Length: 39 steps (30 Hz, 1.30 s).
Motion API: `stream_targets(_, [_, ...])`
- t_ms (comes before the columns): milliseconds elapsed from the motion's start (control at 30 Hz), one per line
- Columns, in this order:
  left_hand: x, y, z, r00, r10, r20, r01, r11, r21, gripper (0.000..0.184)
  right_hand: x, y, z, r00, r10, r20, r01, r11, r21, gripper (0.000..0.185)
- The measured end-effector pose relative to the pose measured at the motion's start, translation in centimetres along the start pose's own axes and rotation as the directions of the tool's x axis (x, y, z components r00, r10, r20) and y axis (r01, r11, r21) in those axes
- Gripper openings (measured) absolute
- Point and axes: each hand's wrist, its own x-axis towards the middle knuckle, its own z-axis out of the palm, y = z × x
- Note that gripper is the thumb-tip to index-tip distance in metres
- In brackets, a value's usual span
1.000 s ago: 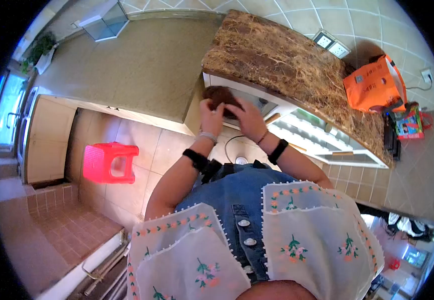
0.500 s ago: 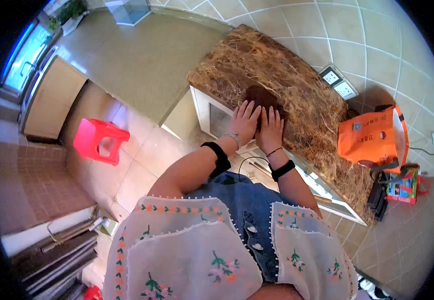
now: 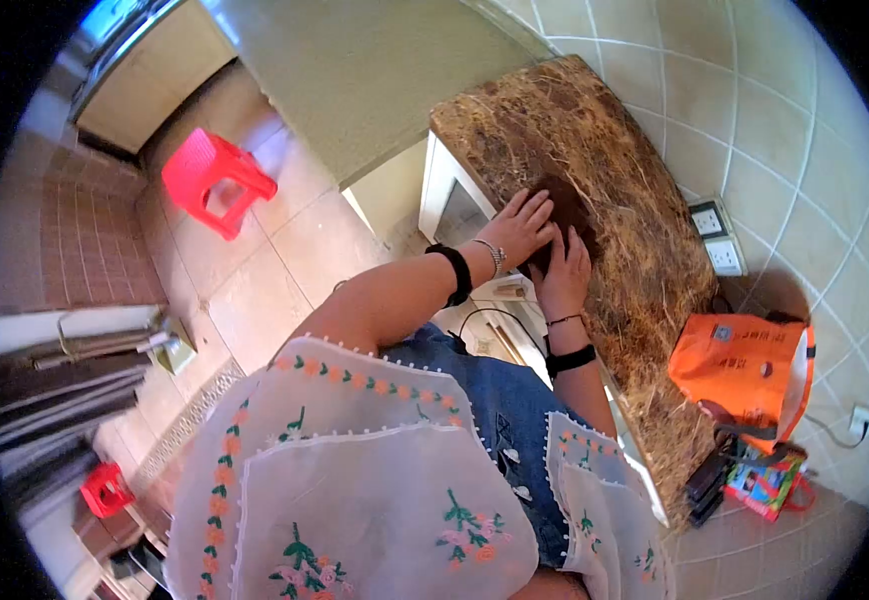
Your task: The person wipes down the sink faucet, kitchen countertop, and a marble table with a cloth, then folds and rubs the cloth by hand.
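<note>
A smooth, dark brown flat thing lies at the front edge of the brown marbled counter; its kind I cannot make out. Across its near side rests my left hand, fingers stretched out and palm down. My right hand is beside it, touching or nearly touching the left, with its extended fingers over the lower part of the brown thing. Neither hand is wrapped around anything. Black bands circle both wrists.
An orange bag stands on the counter's right side by the tiled wall, near a small colourful bag. Wall sockets sit behind the counter. A red plastic stool stands on the tiled floor at left.
The view has turned, so the counter and stool appear shifted. My left hand now sits farther forward than my right, with its fingers angled to the right; both remain on the brown thing.
</note>
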Motion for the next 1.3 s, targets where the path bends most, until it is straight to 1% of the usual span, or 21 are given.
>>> stream_targets(100, [-0.3,-0.1,0.7,1.000,-0.009,0.026,0.010,0.999,-0.039,0.032,-0.7,0.1,0.1,1.000,-0.027,-0.007,0.027,0.999,-0.027,0.071])
stream_targets(167, [-0.5,-0.1,1.2,1.000,-0.022,0.003,0.022,0.999,-0.033,0.033,-0.8,-0.1,0.4,1.000,-0.028,-0.011,0.028,0.999,-0.021,0.071])
stream_targets(233, [-0.8,-0.3,1.6,0.995,-0.045,-0.093,0.036,0.995,-0.088,0.035,-0.4,-0.5,0.4,0.999,-0.033,-0.025,0.031,0.998,-0.063,0.072])
stream_targets(367, [-1.3,-1.4,3.0,0.993,0.026,-0.116,-0.035,0.996,-0.079,0.038,-0.3,-1.0,1.3,0.999,-0.023,-0.041,0.019,0.995,-0.101,0.073])
stream_targets(433, [-1.7,-2.9,3.2,0.980,0.042,-0.196,-0.071,0.988,-0.140,0.039,0.8,-1.9,1.2,0.998,-0.034,-0.045,0.028,0.991,-0.129,0.073])
stream_targets(567, [-1.7,-6.2,4.1,0.959,0.033,-0.281,-0.079,0.985,-0.152,0.040,3.4,-3.2,2.3,0.995,-0.063,-0.079,0.050,0.987,-0.150,0.074])
stream_targets(667, [-2.2,-9.9,2.5,0.976,0.062,-0.209,-0.101,0.979,-0.179,0.039,5.6,-4.9,2.9,0.999,-0.033,0.005,0.033,0.983,-0.180,0.075])
stream_targets(767, [-2.1,-13.0,2.4,0.977,0.065,-0.205,-0.097,0.984,-0.149,0.039,8.1,-6.4,3.5,0.999,-0.053,0.007,0.054,0.987,-0.153,0.069])
stream_targets(800, [-2.2,-13.2,2.6,0.974,0.065,-0.216,-0.098,0.985,-0.146,0.043,8.2,-6.8,3.2,0.998,-0.020,0.056,0.027,0.990,-0.138,0.076])
stream_targets(833, [-2.1,-14.0,2.7,0.972,0.075,-0.221,-0.109,0.984,-0.142,0.043,8.8,-7.1,3.8,0.999,-0.013,0.046,0.019,0.990,-0.141,0.076])
stream_targets(900, [-2.3,-16.5,2.1,0.987,0.029,-0.158,-0.065,0.971,-0.231,0.049,11.0,-7.8,5.2,0.996,-0.090,-0.026,0.087,0.993,-0.085,0.071])
stream_targets(933, [-2.6,-17.4,1.7,0.990,0.005,-0.144,-0.040,0.969,-0.242,0.054,12.0,-8.4,5.0,0.995,-0.062,0.076,0.068,0.994,-0.086,0.069])
stream_targets(967, [-3.0,-19.4,1.1,0.986,-0.058,-0.156,0.022,0.975,-0.222,0.055,13.8,-9.2,5.3,0.997,-0.041,0.059,0.047,0.994,-0.100,0.069])
stream_targets(1000, [-3.5,-19.6,1.0,0.986,-0.078,-0.144,0.042,0.969,-0.242,0.056,14.2,-9.6,5.9,0.995,-0.074,0.068,0.080,0.992,-0.097,0.070])
stream_targets(1067, [-3.1,-22.1,0.7,0.988,-0.046,-0.150,0.005,0.966,-0.260,0.057,16.9,-11.8,7.0,0.993,-0.106,0.047,0.110,0.990,-0.093,0.076])
stream_targets(1133, [-3.8,-23.2,0.8,0.975,-0.182,-0.123,0.140,0.946,-0.294,0.059,18.3,-13.2,7.0,0.992,-0.103,0.072,0.108,0.992,-0.062,0.078])
stream_targets(1167, [-3.0,-24.7,1.0,0.983,-0.135,-0.128,0.091,0.950,-0.300,0.059,19.6,-13.7,7.0,0.993,-0.077,0.086,0.080,0.996,-0.037,0.079])
stream_targets(1200, [-3.2,-24.9,0.5,0.961,-0.275,0.036,0.245,0.777,-0.580,0.061,20.0,-13.9,7.0,0.991,-0.042,0.127,0.050,0.997,-0.059,0.081])
stream_targets(1233, [-2.7,-25.5,0.0,0.916,-0.329,0.228,0.377,0.516,-0.769,0.063,20.7,-14.2,6.9,0.993,-0.019,0.114,0.026,0.998,-0.063,0.081])
stream_targets(1267, [-0.9,-27.6,-0.4,0.798,-0.191,0.571,0.602,0.291,-0.744,0.066,21.9,-14.3,6.6,0.988,0.015,0.152,-0.008,0.999,-0.050,0.082])
stream_targets(1300, [-0.7,-28.0,-0.3,0.797,-0.188,0.574,0.603,0.291,-0.743,0.066,22.4,-14.4,6.5,0.978,0.005,0.208,0.001,1.000,-0.027,0.084])
